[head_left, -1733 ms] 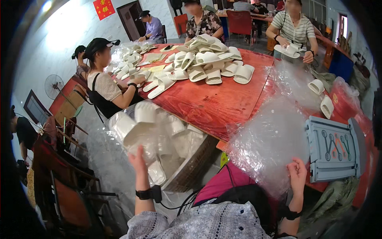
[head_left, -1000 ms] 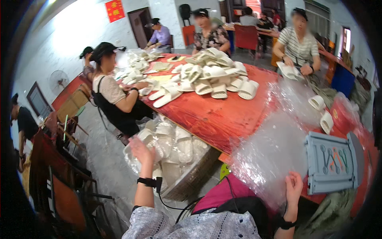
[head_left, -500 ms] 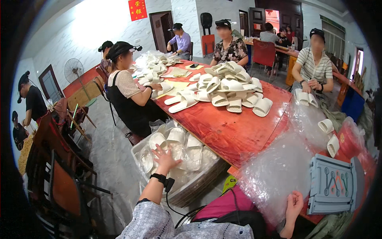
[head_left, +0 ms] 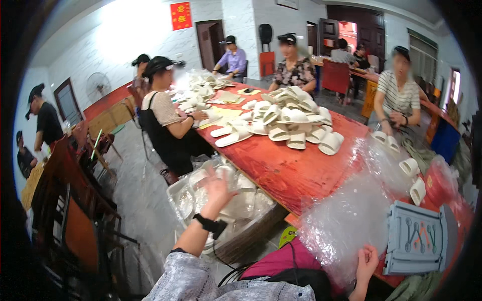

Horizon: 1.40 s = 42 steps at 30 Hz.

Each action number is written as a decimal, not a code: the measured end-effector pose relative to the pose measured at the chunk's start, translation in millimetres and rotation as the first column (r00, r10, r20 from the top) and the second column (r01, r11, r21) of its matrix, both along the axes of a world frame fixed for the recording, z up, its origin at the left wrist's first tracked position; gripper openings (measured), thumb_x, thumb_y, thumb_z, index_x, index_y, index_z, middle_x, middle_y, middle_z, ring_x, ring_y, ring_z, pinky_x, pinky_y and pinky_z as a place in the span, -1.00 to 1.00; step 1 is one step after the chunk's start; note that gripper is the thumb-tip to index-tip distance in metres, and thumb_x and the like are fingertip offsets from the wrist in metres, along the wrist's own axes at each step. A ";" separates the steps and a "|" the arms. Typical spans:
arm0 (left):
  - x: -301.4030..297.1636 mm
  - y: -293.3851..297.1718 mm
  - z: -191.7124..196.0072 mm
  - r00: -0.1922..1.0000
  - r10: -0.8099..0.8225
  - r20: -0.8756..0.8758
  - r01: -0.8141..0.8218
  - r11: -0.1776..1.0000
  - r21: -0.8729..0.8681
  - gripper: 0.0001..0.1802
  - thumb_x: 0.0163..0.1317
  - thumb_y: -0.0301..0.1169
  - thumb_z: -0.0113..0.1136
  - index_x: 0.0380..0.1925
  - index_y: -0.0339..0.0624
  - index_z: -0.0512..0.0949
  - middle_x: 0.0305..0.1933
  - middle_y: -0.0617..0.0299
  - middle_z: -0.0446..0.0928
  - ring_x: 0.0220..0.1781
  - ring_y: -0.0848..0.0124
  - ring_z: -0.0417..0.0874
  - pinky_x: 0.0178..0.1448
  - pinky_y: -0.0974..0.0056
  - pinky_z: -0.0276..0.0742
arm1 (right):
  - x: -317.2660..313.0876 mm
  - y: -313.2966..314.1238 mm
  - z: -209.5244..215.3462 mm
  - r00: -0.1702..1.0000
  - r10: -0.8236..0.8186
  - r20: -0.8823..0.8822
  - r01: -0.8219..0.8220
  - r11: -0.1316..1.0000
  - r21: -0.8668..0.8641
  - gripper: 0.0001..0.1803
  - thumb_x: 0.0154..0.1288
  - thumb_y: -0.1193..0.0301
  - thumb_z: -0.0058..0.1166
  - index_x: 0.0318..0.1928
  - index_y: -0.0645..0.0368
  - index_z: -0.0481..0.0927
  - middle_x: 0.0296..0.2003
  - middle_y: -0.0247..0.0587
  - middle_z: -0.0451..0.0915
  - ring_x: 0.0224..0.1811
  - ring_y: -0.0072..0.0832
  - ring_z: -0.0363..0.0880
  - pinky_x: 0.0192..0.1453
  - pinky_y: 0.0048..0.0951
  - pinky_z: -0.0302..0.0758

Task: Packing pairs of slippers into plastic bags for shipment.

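My left hand point(head_left: 219, 190) is raised over a basket point(head_left: 251, 234) at the table's near left edge. Its fingers are spread, slightly blurred, with nothing in them. Inside the basket lie several off-white slippers point(head_left: 243, 198) wrapped in clear plastic. At the lower right, my right hand point(head_left: 368, 261) rests beside a heap of clear plastic bags point(head_left: 341, 226). Its fingers are loosely curled with a gap to the thumb, and I see nothing held; whether they touch the plastic is unclear. A pile of unwrapped off-white slippers point(head_left: 288, 118) covers the middle of the red table point(head_left: 281, 165).
A grey-blue plastic folding stool point(head_left: 415, 236) is right of my right hand. Loose slippers point(head_left: 417, 191) and a red bag point(head_left: 442, 178) lie beyond it. One co-worker point(head_left: 163, 115) handles a slipper at the left; others sit around the table. Wooden chairs point(head_left: 75, 226) stand left.
My left hand has lifted and shifted slightly right and up, still above the basket. The right hand stays almost in place. The view has tilted a little.
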<state>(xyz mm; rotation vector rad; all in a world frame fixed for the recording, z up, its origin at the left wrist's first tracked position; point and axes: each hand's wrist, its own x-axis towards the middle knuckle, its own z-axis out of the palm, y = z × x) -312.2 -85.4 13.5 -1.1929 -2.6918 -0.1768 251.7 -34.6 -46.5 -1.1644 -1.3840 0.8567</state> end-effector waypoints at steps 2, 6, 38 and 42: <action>47.3 25.4 30.8 0.985 -0.161 0.056 0.155 0.983 0.101 0.19 -0.13 0.16 0.50 0.47 0.08 0.10 0.54 -0.38 -0.14 0.53 -0.41 -0.13 0.44 -0.44 -0.01 | 10.7 1.6 -10.1 0.994 -0.057 0.090 0.054 0.998 0.039 -0.81 0.32 0.53 0.14 -0.08 0.27 0.52 -0.41 -0.49 0.45 -0.39 -0.75 0.36 -0.31 -0.69 0.30; 98.5 58.9 51.9 0.929 -0.358 0.090 0.340 0.924 0.172 0.16 -0.11 0.14 0.48 0.46 0.02 0.14 0.54 -0.43 -0.21 0.54 -0.42 -0.14 0.44 -0.41 0.01 | 18.2 6.5 -23.6 0.998 -0.050 0.044 0.048 0.998 0.040 -0.81 0.32 0.53 0.14 -0.08 0.26 0.52 -0.42 -0.50 0.45 -0.41 -0.76 0.33 -0.33 -0.70 0.28; -11.1 254.1 4.5 0.961 -0.012 0.276 -0.090 0.931 0.354 0.31 -0.08 0.37 0.33 0.41 -0.41 0.07 0.42 -0.52 0.06 0.48 -0.28 0.10 0.49 -0.07 0.13 | 3.7 -7.8 51.7 0.958 0.044 0.284 -0.002 0.989 -0.146 -0.67 0.32 0.43 0.23 0.02 0.35 0.57 -0.26 -0.21 0.65 -0.20 -0.49 0.58 -0.04 -0.47 0.51; -26.7 253.9 10.7 0.864 -0.200 0.462 0.184 0.980 0.079 0.18 -0.06 0.46 0.20 0.21 -0.48 0.41 0.20 -0.34 0.46 0.35 -0.20 0.33 0.39 0.01 0.30 | 7.7 -7.4 47.1 0.945 0.046 0.323 0.014 0.983 -0.182 -0.69 0.32 0.43 0.22 0.01 0.31 0.58 -0.29 -0.25 0.65 -0.22 -0.49 0.57 -0.06 -0.47 0.51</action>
